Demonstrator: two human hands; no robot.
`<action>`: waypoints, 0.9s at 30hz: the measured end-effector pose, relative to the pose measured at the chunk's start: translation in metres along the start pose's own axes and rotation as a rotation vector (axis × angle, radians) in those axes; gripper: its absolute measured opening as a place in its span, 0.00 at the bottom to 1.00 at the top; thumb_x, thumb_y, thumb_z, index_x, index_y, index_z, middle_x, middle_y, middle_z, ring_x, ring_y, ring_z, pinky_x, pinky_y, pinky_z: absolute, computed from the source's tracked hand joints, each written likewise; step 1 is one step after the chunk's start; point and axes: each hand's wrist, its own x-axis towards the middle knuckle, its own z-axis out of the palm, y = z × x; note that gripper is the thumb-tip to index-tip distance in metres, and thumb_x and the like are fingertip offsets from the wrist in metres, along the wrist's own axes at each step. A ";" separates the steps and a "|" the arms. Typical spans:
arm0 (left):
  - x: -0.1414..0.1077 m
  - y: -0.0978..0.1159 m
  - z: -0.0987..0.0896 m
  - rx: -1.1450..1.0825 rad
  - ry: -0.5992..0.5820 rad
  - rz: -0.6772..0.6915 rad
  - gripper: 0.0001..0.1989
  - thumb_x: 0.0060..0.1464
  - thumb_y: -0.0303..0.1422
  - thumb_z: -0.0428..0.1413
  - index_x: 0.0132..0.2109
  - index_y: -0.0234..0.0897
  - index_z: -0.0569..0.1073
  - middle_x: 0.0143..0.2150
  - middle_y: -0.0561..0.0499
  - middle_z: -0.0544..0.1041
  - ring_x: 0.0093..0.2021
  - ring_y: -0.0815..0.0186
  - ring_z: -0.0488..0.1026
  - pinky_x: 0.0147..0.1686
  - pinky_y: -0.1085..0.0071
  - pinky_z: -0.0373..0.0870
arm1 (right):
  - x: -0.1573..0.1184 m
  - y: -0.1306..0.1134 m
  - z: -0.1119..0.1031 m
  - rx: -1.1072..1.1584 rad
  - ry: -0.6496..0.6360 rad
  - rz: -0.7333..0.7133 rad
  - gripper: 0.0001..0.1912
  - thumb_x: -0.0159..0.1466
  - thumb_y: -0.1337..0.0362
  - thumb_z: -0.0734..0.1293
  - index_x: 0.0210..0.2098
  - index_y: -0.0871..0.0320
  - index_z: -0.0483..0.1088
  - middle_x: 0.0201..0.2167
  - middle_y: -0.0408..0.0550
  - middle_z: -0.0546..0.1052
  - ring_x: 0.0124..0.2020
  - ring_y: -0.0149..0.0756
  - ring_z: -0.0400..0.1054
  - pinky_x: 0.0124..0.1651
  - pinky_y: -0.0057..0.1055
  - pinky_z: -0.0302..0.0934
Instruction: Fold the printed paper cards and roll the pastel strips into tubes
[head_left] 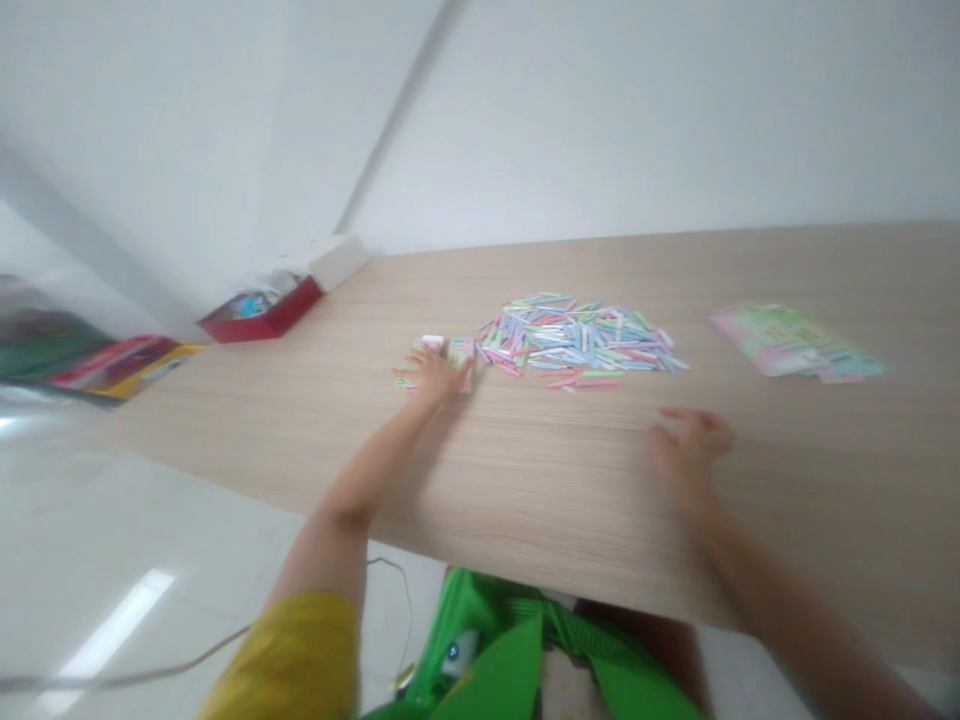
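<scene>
Spread fingers of my left hand [433,372] rest over some small coloured cards [460,352] on the wooden table, just left of a wide pile of thin pastel paper pieces [577,335]. The cards lie partly hidden under that hand. Over the table's front part, to the right of the pile, my right hand [690,445] has its fingers apart and slightly bent, with nothing in them. Beyond it at the right lies a fanned-out set of pastel sheets [799,343], blurred.
A red box [266,318] with things inside and a white box [337,262] stand at the table's back left by the wall. Red and yellow items [127,368] lie past the left edge. A cable [187,662] runs along the floor.
</scene>
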 end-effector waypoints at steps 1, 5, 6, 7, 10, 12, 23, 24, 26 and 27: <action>0.000 0.000 0.003 0.008 -0.023 -0.003 0.57 0.53 0.66 0.42 0.72 0.19 0.48 0.72 0.19 0.47 0.73 0.32 0.42 0.63 0.27 0.36 | 0.001 0.001 0.000 0.001 0.007 0.005 0.19 0.55 0.61 0.62 0.45 0.60 0.70 0.53 0.62 0.58 0.60 0.58 0.51 0.64 0.57 0.46; 0.005 -0.008 0.012 0.039 -0.052 0.031 0.55 0.53 0.63 0.44 0.72 0.20 0.48 0.73 0.18 0.43 0.73 0.29 0.37 0.59 0.22 0.37 | 0.001 0.002 0.000 0.005 -0.003 0.016 0.18 0.56 0.61 0.61 0.44 0.60 0.71 0.50 0.60 0.60 0.59 0.55 0.51 0.64 0.56 0.46; 0.007 -0.010 0.014 0.043 -0.057 0.037 0.54 0.54 0.62 0.45 0.72 0.21 0.49 0.73 0.18 0.43 0.73 0.28 0.37 0.58 0.22 0.38 | 0.001 0.002 0.001 0.009 -0.009 0.016 0.18 0.56 0.61 0.61 0.44 0.60 0.71 0.50 0.59 0.59 0.58 0.54 0.51 0.63 0.55 0.47; 0.009 -0.012 0.014 0.047 -0.061 0.041 0.54 0.54 0.62 0.45 0.72 0.22 0.49 0.72 0.17 0.43 0.72 0.27 0.38 0.57 0.21 0.38 | 0.001 0.002 0.002 0.014 -0.015 0.014 0.18 0.56 0.61 0.61 0.44 0.60 0.71 0.50 0.59 0.59 0.58 0.53 0.51 0.63 0.54 0.47; 0.016 -0.017 0.016 0.047 -0.031 0.079 0.50 0.57 0.59 0.45 0.72 0.24 0.50 0.72 0.18 0.45 0.72 0.26 0.40 0.56 0.20 0.40 | 0.001 0.003 0.005 0.022 -0.034 0.014 0.18 0.55 0.61 0.61 0.43 0.60 0.70 0.51 0.58 0.58 0.56 0.51 0.51 0.62 0.53 0.48; 0.020 -0.022 0.016 0.047 0.006 0.121 0.47 0.59 0.57 0.45 0.72 0.23 0.51 0.71 0.18 0.48 0.72 0.28 0.43 0.57 0.21 0.41 | 0.002 0.004 0.006 0.026 -0.047 0.015 0.18 0.55 0.63 0.62 0.43 0.60 0.70 0.51 0.58 0.57 0.55 0.50 0.52 0.62 0.52 0.49; 0.035 -0.043 0.009 0.026 0.011 0.234 0.37 0.59 0.51 0.49 0.64 0.25 0.65 0.65 0.22 0.62 0.67 0.29 0.54 0.56 0.23 0.48 | 0.015 0.005 -0.004 0.019 0.014 0.125 0.16 0.54 0.65 0.61 0.42 0.59 0.70 0.53 0.58 0.56 0.56 0.49 0.52 0.63 0.48 0.48; 0.035 -0.042 0.009 0.014 0.011 0.221 0.37 0.59 0.51 0.49 0.63 0.25 0.65 0.65 0.21 0.62 0.67 0.29 0.54 0.57 0.23 0.48 | 0.015 0.005 -0.005 0.015 0.013 0.135 0.16 0.54 0.65 0.61 0.42 0.59 0.70 0.54 0.59 0.55 0.56 0.49 0.52 0.63 0.48 0.48; 0.033 -0.041 0.008 -0.034 0.068 0.203 0.34 0.60 0.48 0.48 0.63 0.23 0.64 0.67 0.20 0.58 0.67 0.31 0.54 0.58 0.25 0.50 | 0.015 0.005 -0.006 0.003 0.011 0.154 0.16 0.54 0.65 0.61 0.43 0.59 0.69 0.54 0.59 0.55 0.57 0.49 0.51 0.63 0.47 0.47; 0.030 -0.040 0.007 -0.058 0.116 0.206 0.32 0.61 0.45 0.48 0.62 0.22 0.64 0.69 0.21 0.55 0.68 0.32 0.54 0.59 0.27 0.51 | 0.015 0.006 -0.006 -0.008 0.013 0.164 0.17 0.54 0.66 0.61 0.43 0.60 0.69 0.54 0.60 0.55 0.57 0.50 0.51 0.63 0.47 0.47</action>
